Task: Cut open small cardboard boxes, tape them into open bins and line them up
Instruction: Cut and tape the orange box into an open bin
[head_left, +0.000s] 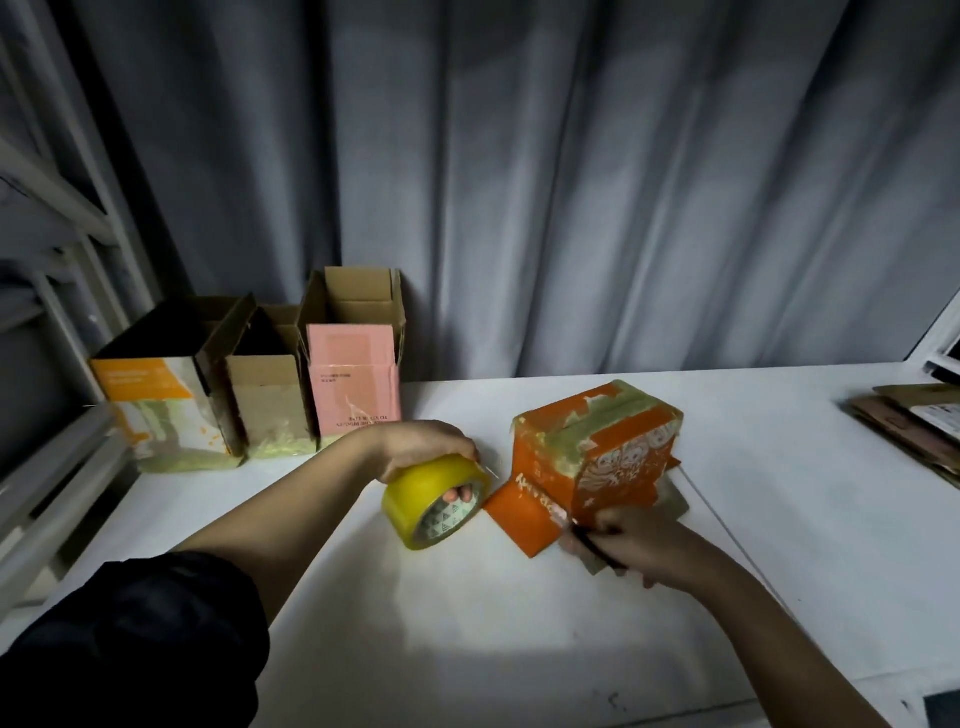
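Observation:
An orange printed cardboard box (597, 452) lies on its side on the white table (467, 623), patched with yellowish tape, its flaps spread open toward me. My left hand (426, 447) grips a roll of yellow tape (434, 501) just left of the box, fingers through its core. My right hand (628, 545) rests at the box's near flap and holds a thin dark tool (592, 545), probably a cutter. Three finished open bins stand in a row at the back left: an orange-and-white one (161, 410), a plain brown one (270, 400) and a pink-fronted one (353, 384).
Flattened cardboard pieces (914, 426) are stacked at the table's right edge. A grey curtain (519, 182) hangs behind the table. A metal shelf frame (47, 364) stands at the left, close to the bins.

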